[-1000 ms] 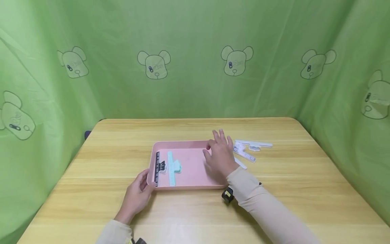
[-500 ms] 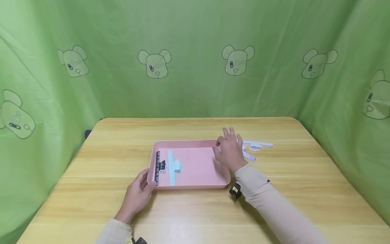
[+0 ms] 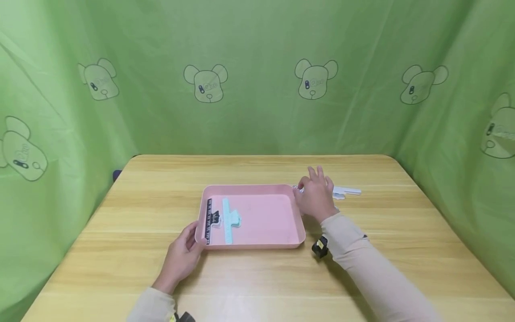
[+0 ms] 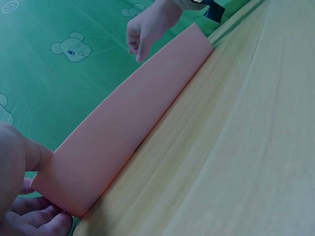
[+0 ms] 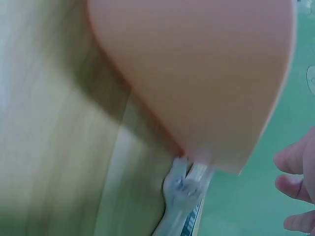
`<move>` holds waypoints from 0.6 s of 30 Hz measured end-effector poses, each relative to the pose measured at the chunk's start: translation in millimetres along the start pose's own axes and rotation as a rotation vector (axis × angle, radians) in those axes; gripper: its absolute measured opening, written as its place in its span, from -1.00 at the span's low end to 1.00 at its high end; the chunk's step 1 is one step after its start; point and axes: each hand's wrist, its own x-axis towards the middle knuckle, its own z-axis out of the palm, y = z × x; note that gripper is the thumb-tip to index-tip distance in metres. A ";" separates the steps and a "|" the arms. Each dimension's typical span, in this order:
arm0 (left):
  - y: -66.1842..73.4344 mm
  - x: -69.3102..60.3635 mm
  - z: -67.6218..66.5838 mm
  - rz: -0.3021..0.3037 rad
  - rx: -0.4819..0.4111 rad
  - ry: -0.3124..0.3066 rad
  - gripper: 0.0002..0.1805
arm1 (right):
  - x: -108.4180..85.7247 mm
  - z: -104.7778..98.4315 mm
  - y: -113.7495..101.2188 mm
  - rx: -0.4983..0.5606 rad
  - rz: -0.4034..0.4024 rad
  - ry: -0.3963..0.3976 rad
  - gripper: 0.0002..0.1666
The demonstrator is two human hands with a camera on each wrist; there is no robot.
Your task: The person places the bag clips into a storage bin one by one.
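My left hand grips the near left corner of a pink tray; in the left wrist view its thumb lies over the rim and its fingers are at the underside. Inside the tray's left part lie a black clip with a piano-key pattern and a mint-green clip. My right hand hovers by the tray's right side, thumb and index finger bent towards each other, the others raised. The right wrist view has its fingers apart, beside a translucent clip lying against the tray's outside.
A white clip lies on the wooden table right of the right hand, which partly covers it. Green curtains with bear-head drawings surround the table's back and sides.
My right hand has moved right, from over the tray to its right edge, and now covers more of the clips there. My left hand has stayed at the tray corner.
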 end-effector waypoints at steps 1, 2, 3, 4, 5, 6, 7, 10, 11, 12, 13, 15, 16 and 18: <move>0.2 0.0 -0.1 0.003 -0.001 -0.001 -0.36 | 0.5 0.3 2.6 0.003 0.005 0.003 -0.76; 0.3 0.0 -0.1 0.006 -0.002 -0.002 -0.36 | 0.6 0.3 5.0 0.005 0.008 0.007 -0.76; 0.5 -0.1 -0.2 0.007 -0.004 -0.003 -0.37 | 0.6 0.3 7.4 0.010 0.009 0.010 -0.76; 0.7 -0.3 -0.2 0.008 -0.005 -0.003 -0.37 | 0.8 0.7 9.8 0.014 0.010 0.014 -0.76; 0.8 -0.3 -0.3 0.009 -0.007 -0.003 -0.37 | 0.9 1.0 12.2 0.017 0.014 0.013 -0.76; 0.8 -0.1 -0.2 0.010 -0.008 -0.002 -0.37 | 0.9 1.2 14.3 0.021 0.019 0.012 -0.77; 0.9 0.1 -0.2 0.010 -0.010 -0.002 -0.37 | 1.1 1.4 16.3 0.021 0.026 0.010 -0.76; 1.0 -0.1 0.0 0.013 -0.007 0.001 -0.37 | 1.5 1.4 20.7 0.021 0.050 -0.006 -0.77; 1.1 -0.2 0.1 0.014 -0.007 0.001 -0.37 | 1.7 1.2 22.0 0.020 0.057 -0.010 -0.77; 1.2 -0.2 0.2 0.013 -0.007 0.001 -0.37 | 1.8 1.0 23.2 0.019 0.063 -0.013 -0.77; 1.1 -0.2 0.3 0.014 -0.005 0.002 -0.37 | 2.0 0.8 24.5 0.017 0.067 -0.017 -0.77; 0.9 0.0 0.2 0.013 -0.003 0.002 -0.37 | 2.0 0.4 26.9 0.023 0.072 -0.022 -0.76; 0.7 0.1 0.1 0.009 -0.002 0.002 -0.37 | 2.1 0.3 28.3 0.023 0.073 -0.025 -0.75; 0.5 0.1 -0.1 0.003 0.002 0.004 -0.36 | 2.2 0.5 31.5 0.017 0.075 -0.030 -0.74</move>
